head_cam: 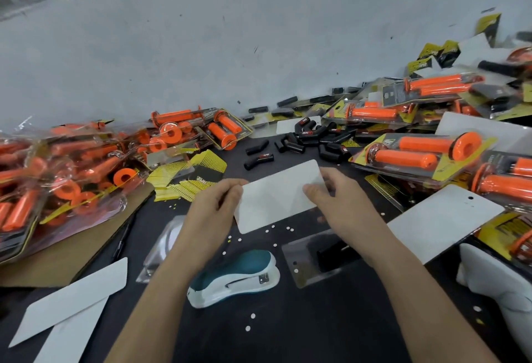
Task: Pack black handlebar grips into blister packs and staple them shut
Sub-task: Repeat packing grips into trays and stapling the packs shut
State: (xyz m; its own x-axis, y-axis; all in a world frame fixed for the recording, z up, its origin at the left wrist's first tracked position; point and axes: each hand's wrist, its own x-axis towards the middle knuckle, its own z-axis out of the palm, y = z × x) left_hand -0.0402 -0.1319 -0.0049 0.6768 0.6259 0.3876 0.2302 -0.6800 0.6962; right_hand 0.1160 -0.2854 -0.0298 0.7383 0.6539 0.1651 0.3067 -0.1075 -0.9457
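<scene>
- A dark matte table (288,334) runs up to a scuffed pale-grey wall (259,46); small paper dots speckle the tabletop.
- The left hand (213,210) and right hand (336,201) each pinch an end of a smooth white card (276,198) with rounded corners. Its long axis runs near-left to far-right.
- Short, bent black grips (302,138) lie loose on the table just beyond the card, pointing every way.
- A clear blister pack (299,270) lies beside a glossy teal-and-white stapler (233,276).
- Packed orange grips (72,167) heap up on either side.

Matt white card (276,197), glossy plastic stapler (234,277)
</scene>
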